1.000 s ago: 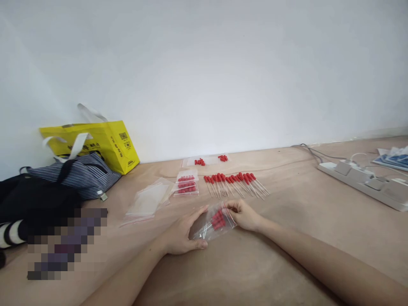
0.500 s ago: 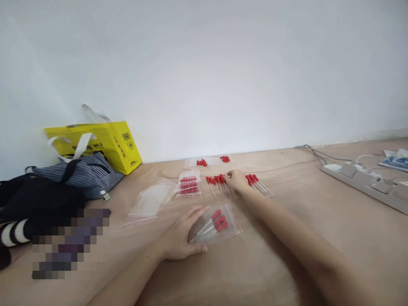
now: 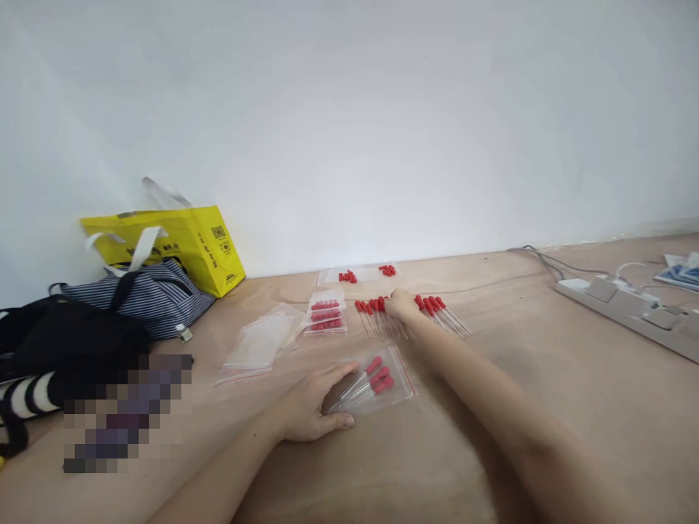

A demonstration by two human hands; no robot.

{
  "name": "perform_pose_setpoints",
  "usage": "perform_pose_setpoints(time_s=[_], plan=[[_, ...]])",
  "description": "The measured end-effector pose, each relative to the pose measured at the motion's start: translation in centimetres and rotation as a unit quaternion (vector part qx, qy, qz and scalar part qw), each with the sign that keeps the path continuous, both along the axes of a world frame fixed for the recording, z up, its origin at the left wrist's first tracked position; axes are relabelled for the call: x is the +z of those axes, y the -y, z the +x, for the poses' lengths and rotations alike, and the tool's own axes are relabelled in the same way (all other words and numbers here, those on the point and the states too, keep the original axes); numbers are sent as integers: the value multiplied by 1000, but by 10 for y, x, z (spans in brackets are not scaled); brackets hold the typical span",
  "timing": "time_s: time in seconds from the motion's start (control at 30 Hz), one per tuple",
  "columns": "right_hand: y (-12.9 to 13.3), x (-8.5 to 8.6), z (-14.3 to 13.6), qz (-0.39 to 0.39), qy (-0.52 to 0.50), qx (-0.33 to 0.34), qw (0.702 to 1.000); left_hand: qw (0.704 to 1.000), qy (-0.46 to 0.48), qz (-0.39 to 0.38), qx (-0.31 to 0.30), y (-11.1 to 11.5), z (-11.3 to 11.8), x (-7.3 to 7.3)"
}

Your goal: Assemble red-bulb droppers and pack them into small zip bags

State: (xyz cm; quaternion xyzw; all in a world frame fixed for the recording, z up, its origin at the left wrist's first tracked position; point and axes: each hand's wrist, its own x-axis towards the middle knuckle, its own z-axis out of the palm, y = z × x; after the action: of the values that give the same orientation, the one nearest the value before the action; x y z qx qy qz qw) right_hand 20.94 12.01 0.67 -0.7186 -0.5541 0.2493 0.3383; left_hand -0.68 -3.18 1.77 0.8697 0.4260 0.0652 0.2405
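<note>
A clear zip bag (image 3: 401,386) lies flat with several droppers (image 3: 376,376) inside, their red bulbs to the upper right and glass tubes to the lower left. My left hand (image 3: 311,404) rests at its left edge, fingers and thumb spread around the tube ends. Farther back, loose droppers (image 3: 368,309) lie side by side in a row, and more droppers (image 3: 437,306) continue to the right. Between these, my right hand (image 3: 403,306) is closed, pinching a dropper by its bulb; its fingertips are partly hidden.
Flat clear bags (image 3: 259,338) lie left of a stack of filled bags (image 3: 326,316). By the wall is a clear bag (image 3: 365,274) holding small red bulbs. A yellow bag (image 3: 218,255), striped bag (image 3: 158,298) and black bag (image 3: 70,331) sit left; a power strip (image 3: 633,309) is right.
My right hand has shifted slightly at the row, its fingers now lower over the bulbs, and more red bulbs show to its right. My left hand stays by the zip bag, its fingers slightly lower.
</note>
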Motion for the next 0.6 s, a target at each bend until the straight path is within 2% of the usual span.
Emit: perform_pose_setpoints(time_s=[0.13, 0.23, 0.43, 0.6], plan=[[9, 9, 20, 64, -108, 27, 992, 1000, 1, -8, 5, -1, -2, -2], [32, 8, 41, 116, -207, 44, 971, 1000, 10, -8, 5, -3, -1, -3], [83, -21, 63, 152, -347, 49, 924, 1000, 22, -10, -3, -6, 2, -3], [92, -38, 52, 145, -417, 47, 896, 1000, 13, -9, 8, -6, 3, -2]])
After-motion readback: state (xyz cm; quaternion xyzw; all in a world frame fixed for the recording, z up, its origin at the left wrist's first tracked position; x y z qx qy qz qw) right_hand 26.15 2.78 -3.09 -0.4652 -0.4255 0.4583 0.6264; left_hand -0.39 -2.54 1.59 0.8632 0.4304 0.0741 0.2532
